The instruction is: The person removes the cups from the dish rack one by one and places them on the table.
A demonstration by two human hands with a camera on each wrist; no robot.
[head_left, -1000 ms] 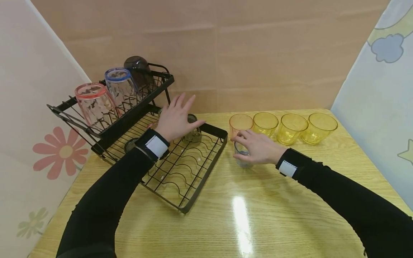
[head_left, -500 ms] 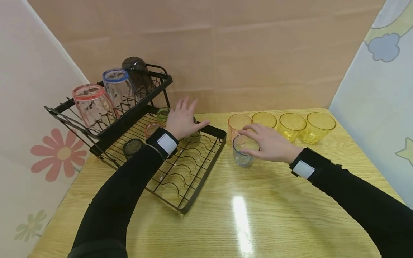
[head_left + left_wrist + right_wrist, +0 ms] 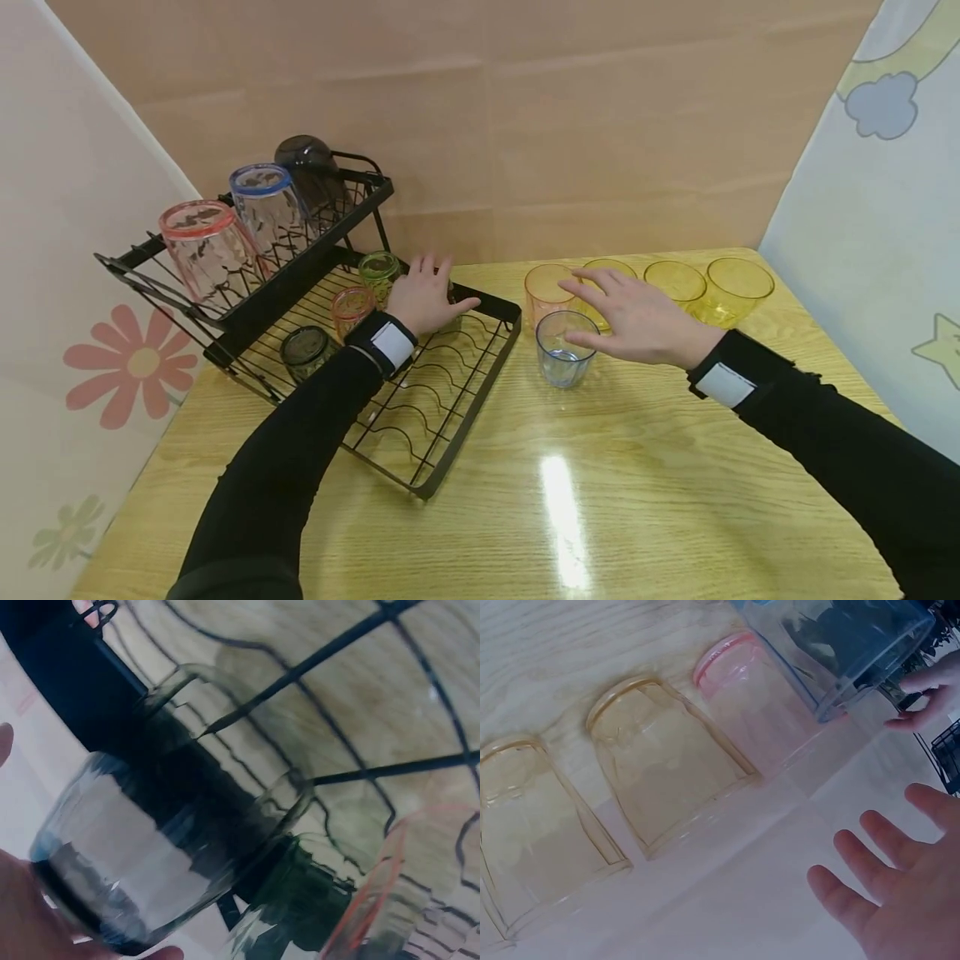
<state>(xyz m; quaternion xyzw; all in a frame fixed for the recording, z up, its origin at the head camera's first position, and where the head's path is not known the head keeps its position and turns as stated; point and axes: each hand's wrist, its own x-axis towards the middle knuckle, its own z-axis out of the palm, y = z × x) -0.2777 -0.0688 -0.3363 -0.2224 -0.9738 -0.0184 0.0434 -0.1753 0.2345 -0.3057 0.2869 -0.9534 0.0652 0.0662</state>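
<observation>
Visibly released, the fingers of the right hand point(image 3: 637, 321) spread by the right side of a blue-rimmed glass point(image 3: 564, 357), which stands upright on the table point(image 3: 645, 483). The left hand point(image 3: 423, 302), fingers extended, lies over the rack point(image 3: 497, 306) at left, beside a smoky glass point(image 3: 146, 855); contact is unclear. Farther out stand a pink glass point(image 3: 546, 293) and yellow glasses point(image 3: 735, 293). Probably stiff, light, slippery and breakable, the blue-rimmed glass best suits a hold on opposite sides below its rim.
</observation>
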